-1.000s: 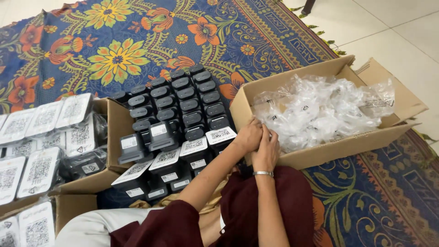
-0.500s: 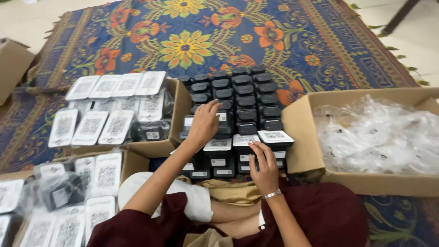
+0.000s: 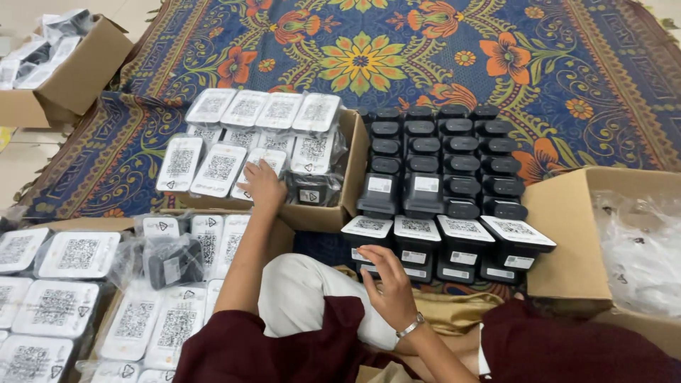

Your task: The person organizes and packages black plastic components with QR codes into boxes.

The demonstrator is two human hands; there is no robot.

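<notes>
My left hand reaches into an open cardboard box and rests on a bagged pack with a white coded label, fingers closed over its edge. Rows of the same bagged packs fill that box. My right hand hovers with curled, parted fingers and holds nothing. It is just in front of a block of black devices, whose front row carries white labels.
A cardboard box at the right holds clear plastic bags. Another box of labelled packs lies at the near left, with a bagged black device on top. A further box stands far left on the patterned rug.
My left hand has moved from the black devices leftward into the box of bagged packs. My right hand has drawn back a little from the front row. The view has shifted left.
</notes>
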